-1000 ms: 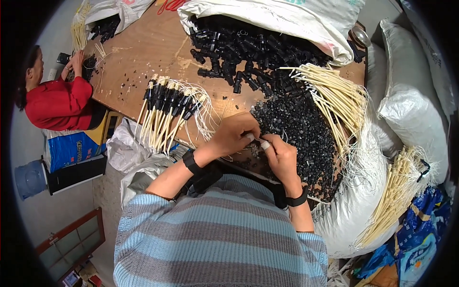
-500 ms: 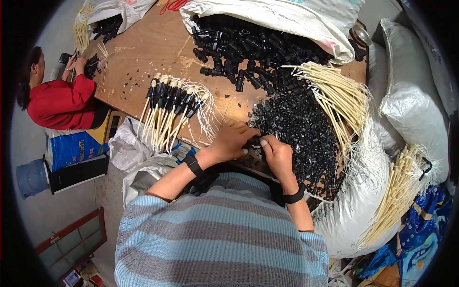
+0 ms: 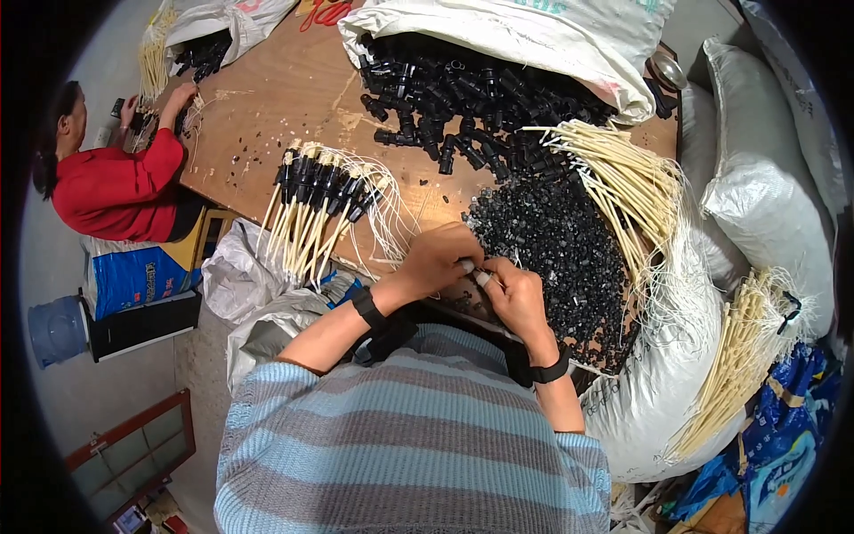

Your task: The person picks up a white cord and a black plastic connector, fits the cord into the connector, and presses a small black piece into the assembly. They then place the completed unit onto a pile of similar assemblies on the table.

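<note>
My left hand point(image 3: 436, 262) and my right hand point(image 3: 514, 298) meet over the table's near edge, thumbs and fingertips pinched close together. Whatever they grip is small and dark, and the fingers mostly cover it. Pale material shows on both thumb tips. Just beyond and right of my hands spreads a heap of tiny black and clear parts point(image 3: 551, 254). Left of them lies a bundle of cream tubes with black fittings and white strings point(image 3: 311, 209); it overhangs the table edge.
Black pipe fittings point(image 3: 480, 98) spill from a white sack point(image 3: 507, 28) at the back. Loose cream tubes point(image 3: 623, 173) lie right of the heap. Full white sacks point(image 3: 765, 151) crowd the right side. A co-worker in red point(image 3: 120, 191) sits at the left of the wooden table point(image 3: 276, 98).
My left hand has rolled over so its thumb tip shows, and its fingers now cover the dark piece seen earlier. The co-worker's nearer hand has reached farther out over the table.
</note>
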Motion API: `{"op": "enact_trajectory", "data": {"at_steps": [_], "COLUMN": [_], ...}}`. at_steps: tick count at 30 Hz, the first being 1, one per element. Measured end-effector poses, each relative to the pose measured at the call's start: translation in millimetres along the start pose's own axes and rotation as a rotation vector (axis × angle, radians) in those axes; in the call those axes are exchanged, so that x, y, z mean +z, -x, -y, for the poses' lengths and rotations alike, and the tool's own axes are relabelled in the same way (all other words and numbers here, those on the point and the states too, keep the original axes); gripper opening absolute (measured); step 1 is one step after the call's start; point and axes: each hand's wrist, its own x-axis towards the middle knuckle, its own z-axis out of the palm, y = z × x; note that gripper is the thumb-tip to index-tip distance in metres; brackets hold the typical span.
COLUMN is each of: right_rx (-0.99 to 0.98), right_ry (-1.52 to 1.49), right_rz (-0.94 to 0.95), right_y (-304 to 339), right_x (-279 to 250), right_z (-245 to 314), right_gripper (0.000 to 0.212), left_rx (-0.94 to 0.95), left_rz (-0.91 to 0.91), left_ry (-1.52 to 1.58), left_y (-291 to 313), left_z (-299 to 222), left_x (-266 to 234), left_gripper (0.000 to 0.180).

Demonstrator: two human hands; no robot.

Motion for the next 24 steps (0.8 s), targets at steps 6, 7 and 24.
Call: {"op": "enact_trajectory", "data": {"at_steps": [6,7,24], "right_rx": [0.031,0.028,0.381], "right_ry": [-0.171,-0.175,-0.476], "right_rz": [0.037,0.036,-0.098], "right_y": [4,5,0], "right_x": [-8,-7,5], "right_z": [5,3,-16], "right_gripper": [0.012,0.012,0.009], "left_rx": [0.106,0.106,-0.141], "left_rz": [0.036,0.037,-0.109], "left_ry": [0.061,0.056,-0.428], "left_y": [-1,-2,-13], "left_z": [-6,-4,46], "left_x": [-3,-5,-48], "left_gripper": [0.022,0.022,0.021]}}
